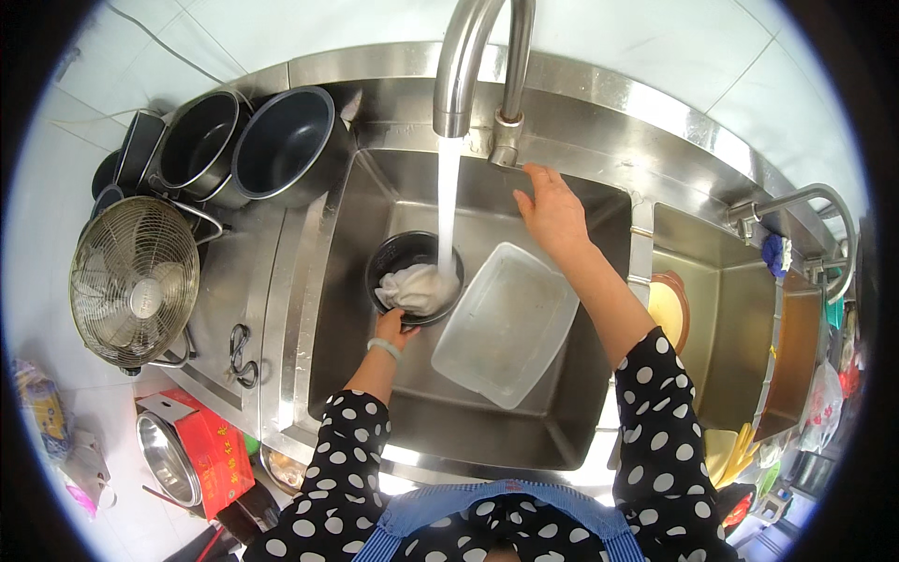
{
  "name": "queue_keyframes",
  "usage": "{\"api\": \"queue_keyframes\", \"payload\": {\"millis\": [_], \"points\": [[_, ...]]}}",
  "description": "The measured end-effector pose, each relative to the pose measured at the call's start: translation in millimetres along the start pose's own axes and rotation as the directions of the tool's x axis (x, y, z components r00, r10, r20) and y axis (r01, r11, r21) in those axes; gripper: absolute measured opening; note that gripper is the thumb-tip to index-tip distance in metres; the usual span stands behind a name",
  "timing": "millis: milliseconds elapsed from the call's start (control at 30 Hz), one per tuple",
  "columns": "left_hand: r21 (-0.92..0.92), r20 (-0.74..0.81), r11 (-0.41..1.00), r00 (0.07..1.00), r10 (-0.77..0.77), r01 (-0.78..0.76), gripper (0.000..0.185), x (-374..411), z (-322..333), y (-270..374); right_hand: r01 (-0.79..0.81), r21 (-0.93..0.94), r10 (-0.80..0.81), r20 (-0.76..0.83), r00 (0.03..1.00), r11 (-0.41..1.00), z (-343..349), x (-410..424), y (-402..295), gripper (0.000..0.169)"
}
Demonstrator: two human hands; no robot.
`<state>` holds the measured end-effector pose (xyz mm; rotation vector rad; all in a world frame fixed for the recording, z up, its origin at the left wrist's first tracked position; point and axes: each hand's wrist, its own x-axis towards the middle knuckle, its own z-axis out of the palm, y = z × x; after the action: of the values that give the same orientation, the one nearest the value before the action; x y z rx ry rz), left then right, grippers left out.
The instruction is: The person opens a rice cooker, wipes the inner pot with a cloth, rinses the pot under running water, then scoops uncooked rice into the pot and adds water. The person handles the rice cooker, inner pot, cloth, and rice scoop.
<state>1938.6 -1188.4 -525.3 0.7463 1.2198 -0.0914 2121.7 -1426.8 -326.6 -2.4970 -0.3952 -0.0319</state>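
My left hand (395,331) grips the near rim of a round dark pot (377,262) standing in the steel sink (435,421). Inside the pot lies a bunched white cloth (414,288). Water from the curved steel faucet (453,105) pours onto the cloth's right side. My right hand (555,207), fingers somewhat apart, is over the back right of the sink beside the faucet's lever (506,156); whether the fingertips touch the lever is unclear. A translucent white plastic tub (509,323) sits tilted in the sink, right of the pot.
Dark pots (284,144) stand on the left counter, with a metal fan (137,281) and black-handled scissors (242,358) nearer. A second basin (723,330) on the right holds a brown-rimmed bowl (667,309). Another faucet (793,200) arches over there. A red box (214,449) stands lower left.
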Motion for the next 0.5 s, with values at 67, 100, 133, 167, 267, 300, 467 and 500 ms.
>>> {"api": "queue_keyframes", "payload": {"millis": [67, 100, 133, 167, 267, 300, 467, 500], "points": [[0.057, 0.036, 0.998, 0.999, -0.007, 0.005, 0.033, 12.3, -0.5, -12.6, 0.130, -0.017, -0.131, -0.122, 0.984, 0.991, 2.1, -7.3, 0.1, 0.040], [0.085, 0.037, 0.996, 0.999, -0.024, 0.020, 0.031, 17.8, -2.0, -19.0, 0.149, -0.026, -0.152, -0.167, 0.974, 0.988, 3.8, -11.9, 1.7, 0.040], [0.097, 0.034, 0.994, 0.998, -0.052, 0.048, 0.030, 21.4, -5.2, -27.4, 0.221, -0.090, -0.237, -0.261, 0.936, 0.971, 7.5, -18.5, 3.8, 0.040], [0.111, 0.030, 0.991, 0.996, -0.078, 0.074, 0.029, 23.6, -8.7, -35.4, 0.240, -0.151, -0.278, -0.332, 0.902, 0.959, 13.9, -28.3, 5.2, 0.040], [0.222, 0.069, 0.967, 0.988, -0.139, 0.121, 0.028, 21.6, -23.8, -53.9, 0.273, 0.056, -0.250, -0.260, 0.933, 0.960, 49.3, -65.1, 5.4, 0.038], [0.261, 0.108, 0.958, 0.983, -0.148, 0.115, 0.029, 18.2, -28.3, -59.1, 0.259, 0.193, -0.224, -0.186, 0.957, 0.946, 67.8, -76.4, 2.8, 0.037], [0.570, -0.058, 0.821, 0.998, -0.014, 0.045, 0.046, -2.2, -27.9, -74.9, -0.420, 0.707, 0.140, 0.420, 0.897, 0.569, 159.8, -102.8, -31.1, 0.021], [0.634, -0.108, 0.771, 0.980, 0.168, -0.062, 0.050, -6.6, -23.5, -76.7, -0.636, 0.690, 0.187, 0.613, 0.768, 0.346, 173.8, -102.2, -37.3, 0.020]]}}
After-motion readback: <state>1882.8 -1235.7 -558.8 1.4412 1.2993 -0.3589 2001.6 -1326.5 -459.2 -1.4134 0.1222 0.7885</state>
